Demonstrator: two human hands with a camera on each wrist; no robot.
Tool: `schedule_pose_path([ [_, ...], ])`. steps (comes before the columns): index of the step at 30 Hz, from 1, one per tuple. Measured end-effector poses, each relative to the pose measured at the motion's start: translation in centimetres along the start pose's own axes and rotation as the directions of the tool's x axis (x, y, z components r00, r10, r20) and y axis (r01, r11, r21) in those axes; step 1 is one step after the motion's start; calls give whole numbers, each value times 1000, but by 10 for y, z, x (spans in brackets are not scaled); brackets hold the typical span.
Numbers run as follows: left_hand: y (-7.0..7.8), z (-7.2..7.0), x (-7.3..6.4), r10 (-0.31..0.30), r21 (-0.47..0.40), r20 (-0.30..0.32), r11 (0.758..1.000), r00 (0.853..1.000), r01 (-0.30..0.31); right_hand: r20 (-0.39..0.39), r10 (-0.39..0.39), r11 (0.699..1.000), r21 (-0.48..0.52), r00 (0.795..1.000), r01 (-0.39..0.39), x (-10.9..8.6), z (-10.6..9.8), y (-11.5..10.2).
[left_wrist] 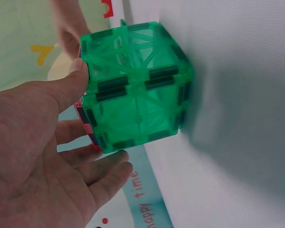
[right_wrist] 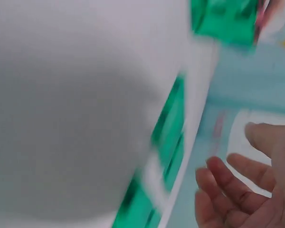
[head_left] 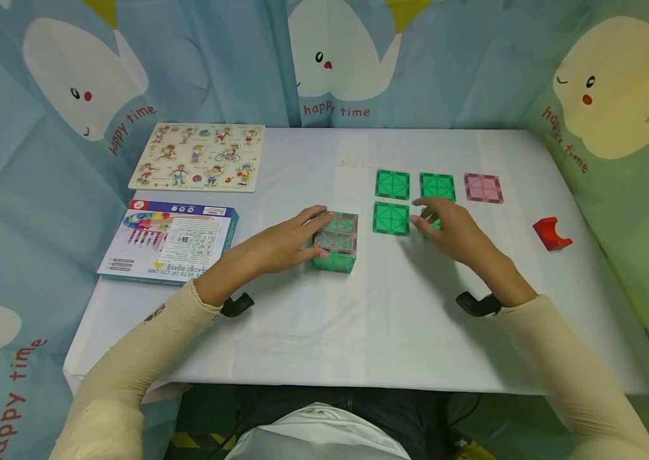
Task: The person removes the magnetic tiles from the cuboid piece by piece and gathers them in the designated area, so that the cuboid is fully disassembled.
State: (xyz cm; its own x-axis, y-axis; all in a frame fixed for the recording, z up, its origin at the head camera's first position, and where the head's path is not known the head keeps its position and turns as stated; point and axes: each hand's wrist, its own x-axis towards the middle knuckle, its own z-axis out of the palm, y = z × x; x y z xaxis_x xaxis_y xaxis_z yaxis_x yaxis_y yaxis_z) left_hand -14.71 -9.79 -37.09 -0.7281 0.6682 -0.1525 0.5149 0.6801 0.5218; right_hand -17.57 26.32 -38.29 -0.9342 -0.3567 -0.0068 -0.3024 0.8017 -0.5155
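Observation:
A cube of green magnetic tiles [head_left: 334,262] with a pink tile [head_left: 338,239] on top stands on the white table. My left hand [head_left: 278,246] holds it at the upper part, thumb on the near side and fingers across the far side; the left wrist view shows the thumb at one edge of the green cube [left_wrist: 137,109]. Several flat green tiles [head_left: 391,218] lie right of it in two rows. Above the right-hand ones hovers my right hand [head_left: 453,233], fingers loosely bent and nothing between them; it partly hides the nearest tile.
A single pink tile [head_left: 483,188] lies at the back right, with a red notched block [head_left: 551,234] further right. On the left are a picture board [head_left: 198,158] and a flat printed box [head_left: 169,243]. Printed curtains [head_left: 232,64] enclose the table [head_left: 324,338].

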Motion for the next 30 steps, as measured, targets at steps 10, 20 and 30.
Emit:
schedule_pose_path([
  [10,-1,-1,0,-12,9,4,1000,1000,12,146,-62,945,327,987,11,9,50,-62],
  [20,1,-3,-1,-20,13,17,1000,1000,20,131,-104,903,429,986,38,15,60,-77],
  [30,-1,-4,1,-24,-23,18,999,1000,24,141,-118,895,444,983,43,13,61,-81],
])
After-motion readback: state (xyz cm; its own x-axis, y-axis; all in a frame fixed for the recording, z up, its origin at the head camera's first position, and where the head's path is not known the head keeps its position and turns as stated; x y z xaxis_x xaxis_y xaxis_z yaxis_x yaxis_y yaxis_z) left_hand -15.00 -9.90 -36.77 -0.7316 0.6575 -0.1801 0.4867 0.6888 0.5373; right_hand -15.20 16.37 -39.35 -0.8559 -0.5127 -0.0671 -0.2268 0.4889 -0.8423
